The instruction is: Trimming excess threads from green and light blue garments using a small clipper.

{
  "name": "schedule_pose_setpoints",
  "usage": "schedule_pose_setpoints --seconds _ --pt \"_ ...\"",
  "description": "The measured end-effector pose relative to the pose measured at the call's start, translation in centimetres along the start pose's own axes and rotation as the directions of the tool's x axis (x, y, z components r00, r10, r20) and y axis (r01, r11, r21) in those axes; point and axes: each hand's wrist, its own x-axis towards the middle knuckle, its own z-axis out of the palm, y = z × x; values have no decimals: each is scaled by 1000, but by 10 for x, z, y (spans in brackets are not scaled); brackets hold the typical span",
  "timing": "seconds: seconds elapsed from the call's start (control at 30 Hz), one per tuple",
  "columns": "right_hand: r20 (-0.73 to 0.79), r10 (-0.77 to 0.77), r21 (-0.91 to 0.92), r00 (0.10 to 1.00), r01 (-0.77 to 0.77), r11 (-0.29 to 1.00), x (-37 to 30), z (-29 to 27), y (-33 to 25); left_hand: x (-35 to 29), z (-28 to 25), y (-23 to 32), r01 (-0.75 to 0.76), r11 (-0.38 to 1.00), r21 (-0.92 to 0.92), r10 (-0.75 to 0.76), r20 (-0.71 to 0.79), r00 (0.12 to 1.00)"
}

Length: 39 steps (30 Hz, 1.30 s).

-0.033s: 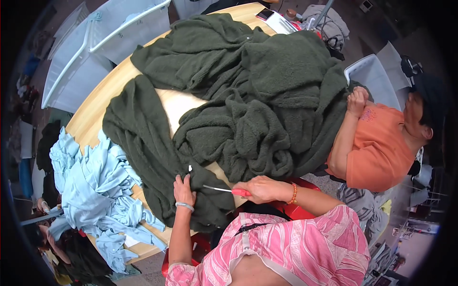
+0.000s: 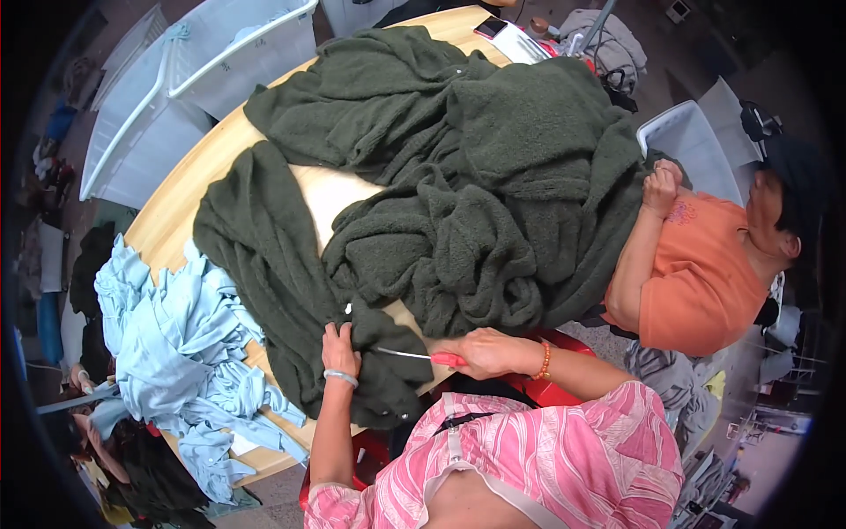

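Observation:
Dark green fleece cloth [image 2: 264, 247] lies in a long strip towards me, under both of my hands. On it rests my left hand [image 2: 340, 354], its fingers stretched forward and slightly apart. A small white tag [image 2: 348, 309] shows just past those fingertips. My right hand [image 2: 480, 353] is closed around a red-handled tool [image 2: 449, 359] with a thin metal shaft; its exact kind I cannot make out. The shaft points left over the fleece, its tip a short way from my left hand.
More dark green fleece [image 2: 538, 123] is heaped over the wooden table [image 2: 181, 189]. Light blue garments [image 2: 176, 344] pile up at the left. White plastic bins [image 2: 132, 132] stand beyond the far left edge. A person in an orange shirt [image 2: 705, 273] sits at the right. A phone [image 2: 490, 27] lies at the far edge.

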Motion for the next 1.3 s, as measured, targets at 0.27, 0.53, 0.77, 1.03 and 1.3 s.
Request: schedule_pose_setpoints --seconds 0.27,0.53,0.77,1.03,1.3 --pt "-554 -31 224 832 185 957 -42 -50 -16 9 -160 120 -447 279 -850 130 -427 895" --pt "-872 -18 1 489 39 999 -96 -101 -69 23 -236 246 -509 -201 -837 482 -536 693" --pt "-850 309 324 427 -39 945 -49 -82 -71 161 -26 229 -623 780 -57 616 -108 781" --pt "-737 381 299 559 -237 924 4 -82 40 223 -105 211 -472 622 -625 758 327 565" --pt "-686 415 392 598 -178 903 3 -113 99 404 -139 280 -474 833 284 529 -161 833"
